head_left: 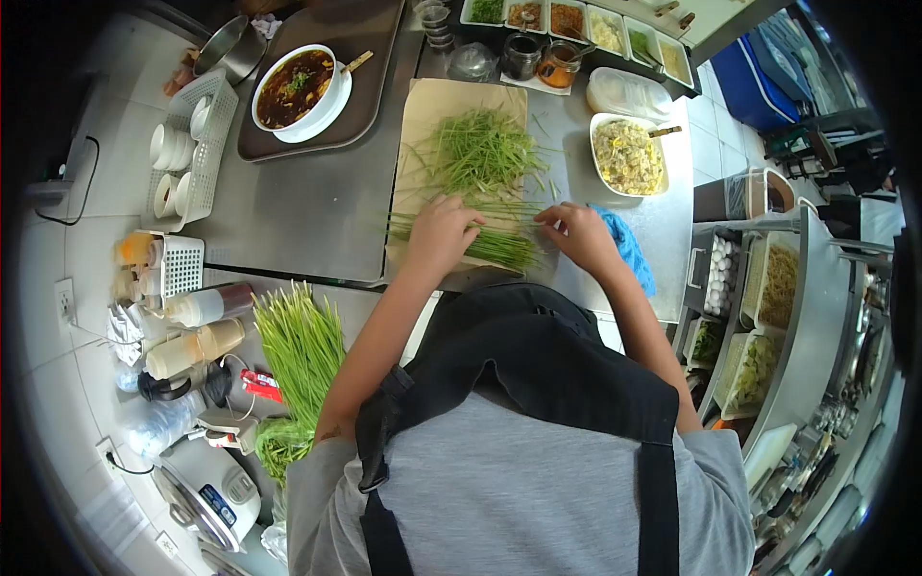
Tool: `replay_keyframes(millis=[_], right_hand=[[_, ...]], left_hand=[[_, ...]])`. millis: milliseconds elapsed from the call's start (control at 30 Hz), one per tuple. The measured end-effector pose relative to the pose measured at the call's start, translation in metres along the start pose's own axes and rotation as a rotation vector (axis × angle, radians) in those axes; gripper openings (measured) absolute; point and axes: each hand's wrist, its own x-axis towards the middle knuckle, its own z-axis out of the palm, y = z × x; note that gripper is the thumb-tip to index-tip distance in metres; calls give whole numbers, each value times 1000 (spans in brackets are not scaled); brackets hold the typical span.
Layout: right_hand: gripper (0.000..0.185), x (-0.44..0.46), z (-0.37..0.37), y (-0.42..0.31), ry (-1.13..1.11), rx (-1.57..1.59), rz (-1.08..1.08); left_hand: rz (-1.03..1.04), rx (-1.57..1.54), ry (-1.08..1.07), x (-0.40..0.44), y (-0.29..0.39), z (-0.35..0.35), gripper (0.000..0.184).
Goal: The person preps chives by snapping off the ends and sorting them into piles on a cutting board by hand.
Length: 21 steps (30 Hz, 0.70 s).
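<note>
Green stalks (499, 248) lie crosswise in a loose bundle on the near part of a brown cutting board (413, 173). My left hand (444, 233) rests at the bundle's left part, its fingers bent over thin stalks. At the right end of the stalks is my right hand (573, 233), thumb and fingertips close together around thin tips; what they grip is too small to tell. Beyond both hands sits a pile of cut green pieces (485, 149), some scattered off the board's right edge. A blue cloth (626, 252) lies beside my right wrist.
A brown tray (375, 72) at back left carries a bowl of dark soup (293, 88). Right of the board stands a white bowl of food (629, 156). Jars (559, 65) and topping containers (567, 19) line the back. More long green stalks (300, 346) lie at left.
</note>
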Motion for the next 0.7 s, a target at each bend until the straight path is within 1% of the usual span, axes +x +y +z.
replay_keyframes(millis=[67, 267, 433, 533, 567, 667, 700], right_hand=[[15, -12, 12, 4, -2, -29, 28], [15, -44, 28, 2, 192, 114, 91], [18, -54, 36, 6, 184, 93, 115], [20, -54, 36, 1, 172, 108, 159], [20, -53, 36, -2, 169, 123, 178], [21, -47, 38, -9, 266, 86, 5], [22, -43, 41, -10, 263, 84, -36]], left_hand=[[15, 13, -5, 0, 3, 3, 19], [16, -4, -80, -7, 16, 0, 21], [34, 22, -118, -23, 18, 5, 26], [-26, 13, -145, -34, 21, 5, 28], [-29, -4, -110, -37, 21, 7, 28], [-44, -50, -23, -47, 17, 16, 27], [-49, -60, -6, -49, 16, 17, 28]])
